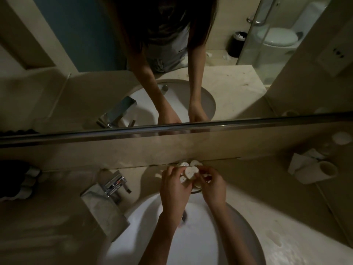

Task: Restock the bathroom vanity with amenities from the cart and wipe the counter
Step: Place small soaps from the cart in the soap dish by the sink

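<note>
With left hand (pixel 173 185) and right hand (pixel 211 185), pinches round white amenities (pixel 189 172) at twelve o'clock of sink (pixel 194 241), on surface (pixel 257 188) by backsplash (pixel 133 150). Looks mid-restock; next needs settling them tidily, releasing, then wiping.

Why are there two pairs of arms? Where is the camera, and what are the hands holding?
No machine here, just a person. The camera sits on their head and looks down, so you see their own left hand and right hand above the sink. The upper arms are only their reflection in the mirror. The left hand pinches a round white piece from a little cluster by the wall. The right hand's fingers curl there too, but it is too dim to tell what they hold. On the counter are a faucet and a white cup.
</note>
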A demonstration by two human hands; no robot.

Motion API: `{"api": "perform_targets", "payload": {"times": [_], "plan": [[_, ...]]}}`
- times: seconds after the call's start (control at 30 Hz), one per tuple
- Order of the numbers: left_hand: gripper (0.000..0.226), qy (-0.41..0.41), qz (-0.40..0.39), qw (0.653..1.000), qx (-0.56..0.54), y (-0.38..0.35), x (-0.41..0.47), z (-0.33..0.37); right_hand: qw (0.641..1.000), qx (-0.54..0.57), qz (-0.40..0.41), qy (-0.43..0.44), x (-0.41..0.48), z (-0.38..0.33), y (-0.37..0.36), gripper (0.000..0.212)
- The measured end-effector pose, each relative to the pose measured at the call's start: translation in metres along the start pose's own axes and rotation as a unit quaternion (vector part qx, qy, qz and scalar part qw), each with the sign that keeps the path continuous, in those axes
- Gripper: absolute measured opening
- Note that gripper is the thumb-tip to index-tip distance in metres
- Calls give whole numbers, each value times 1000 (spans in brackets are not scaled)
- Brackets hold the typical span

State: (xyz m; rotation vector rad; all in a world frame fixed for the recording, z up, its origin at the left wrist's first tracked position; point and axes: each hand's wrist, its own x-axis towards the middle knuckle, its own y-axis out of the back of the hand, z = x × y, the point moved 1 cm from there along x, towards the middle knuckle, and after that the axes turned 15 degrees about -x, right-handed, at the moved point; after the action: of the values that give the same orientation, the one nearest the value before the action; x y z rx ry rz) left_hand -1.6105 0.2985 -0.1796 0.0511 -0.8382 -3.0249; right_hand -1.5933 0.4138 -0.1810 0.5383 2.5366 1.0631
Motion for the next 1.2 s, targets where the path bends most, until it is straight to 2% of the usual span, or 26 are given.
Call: {"api": "perform_targets", "payload": {"times": [0.1, 0.2, 0.47, 0.77, 0.87, 1.0, 1.2], "plan": [[59, 1, -18, 1000, 21, 5, -3, 4, 1000, 10, -15, -19, -4, 2, 3, 14], [65, -13, -10, 1000, 23, 17, -9, 9, 999, 22, -19, -28, -11, 2, 12, 16], [34, -73, -48, 995, 52, 65, -50, 32, 998, 52, -6, 23, -56, -6, 56, 16], [30, -119, -44, 991, 35, 112, -133, 54, 994, 39, 28, 94, -144, -7, 104, 15], [32, -132, -62, 988, 47, 125, -173, 55, 992, 18, 42, 119, -184, -3, 119, 22], [24, -133, -78, 986, 61, 139, -227, 47, 987, -11, 52, 153, -235, 8, 127, 26], [26, -135, -72, 987, 57, 148, -274, 36, 987, -25, 40, 155, -287, 29, 122, 28]]}}
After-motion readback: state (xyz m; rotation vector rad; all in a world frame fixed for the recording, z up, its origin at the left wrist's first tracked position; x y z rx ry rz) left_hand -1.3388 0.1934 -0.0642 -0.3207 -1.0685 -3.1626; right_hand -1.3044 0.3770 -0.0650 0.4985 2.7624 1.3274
